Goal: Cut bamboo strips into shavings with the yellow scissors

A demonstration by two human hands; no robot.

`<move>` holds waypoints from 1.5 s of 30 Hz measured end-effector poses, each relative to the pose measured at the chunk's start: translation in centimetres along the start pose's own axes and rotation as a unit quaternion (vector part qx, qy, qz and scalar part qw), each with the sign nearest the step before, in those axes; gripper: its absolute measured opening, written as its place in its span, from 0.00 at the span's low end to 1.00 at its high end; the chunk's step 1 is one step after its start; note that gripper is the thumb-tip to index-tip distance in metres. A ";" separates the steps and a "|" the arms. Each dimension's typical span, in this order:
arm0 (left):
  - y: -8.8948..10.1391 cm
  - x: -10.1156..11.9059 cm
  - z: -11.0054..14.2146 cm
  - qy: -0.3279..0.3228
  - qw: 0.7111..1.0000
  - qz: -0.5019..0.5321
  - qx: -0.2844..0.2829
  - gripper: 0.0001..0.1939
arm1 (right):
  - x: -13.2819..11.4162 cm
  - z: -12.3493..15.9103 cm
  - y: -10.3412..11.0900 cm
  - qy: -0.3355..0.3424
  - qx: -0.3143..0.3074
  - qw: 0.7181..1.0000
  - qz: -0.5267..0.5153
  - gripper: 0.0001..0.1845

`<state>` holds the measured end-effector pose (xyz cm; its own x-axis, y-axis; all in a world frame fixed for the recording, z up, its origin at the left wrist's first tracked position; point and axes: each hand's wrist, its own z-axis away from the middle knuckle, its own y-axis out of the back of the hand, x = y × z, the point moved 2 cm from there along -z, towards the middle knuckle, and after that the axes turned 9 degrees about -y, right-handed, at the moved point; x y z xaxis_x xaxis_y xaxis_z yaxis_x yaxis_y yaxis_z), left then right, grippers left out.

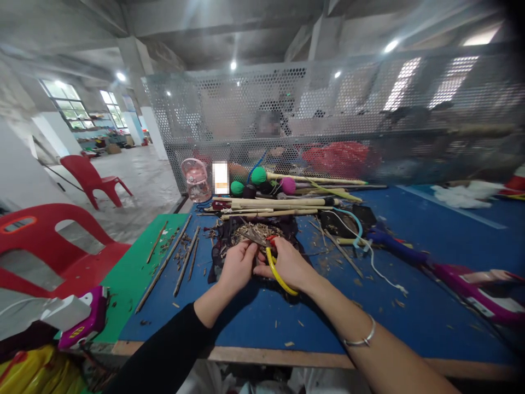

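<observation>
My right hand point(283, 261) is closed around a pair of scissors point(278, 272) with a yellow loop handle; the dark blades point up and left. Close beside it, my left hand point(238, 265) is closed, thumb against fingers near the blades. Whatever it grips is hidden or too small to name. Both hands are over a dark cloth point(221, 241) on the blue table. A heap of short, dry, brownish cut bits point(262, 231) lies on the cloth just beyond my fingers.
Thin brown sticks point(164, 264) lie to the left, more pale sticks point(283, 203) across the back. Yarn balls point(258, 175) and a pink bottle point(197, 181) stand before a perforated metal screen point(229, 109). A purple tool point(463, 287) is right, a red chair point(53, 241) left.
</observation>
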<state>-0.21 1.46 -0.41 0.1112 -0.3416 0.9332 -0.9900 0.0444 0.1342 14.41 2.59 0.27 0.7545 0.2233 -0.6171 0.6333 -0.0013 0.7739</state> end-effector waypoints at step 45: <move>-0.8 -0.3 0.7 -0.004 0.999 -0.043 0.007 0.16 | 0.4 -0.6 -0.9 0.097 -0.037 0.994 -0.022 0.19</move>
<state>0.47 0.89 -0.99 0.1949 -0.3514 0.9157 -0.9779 0.0018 0.2088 14.03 3.25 -0.54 0.6740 0.4060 -0.6172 0.6452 0.0835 0.7595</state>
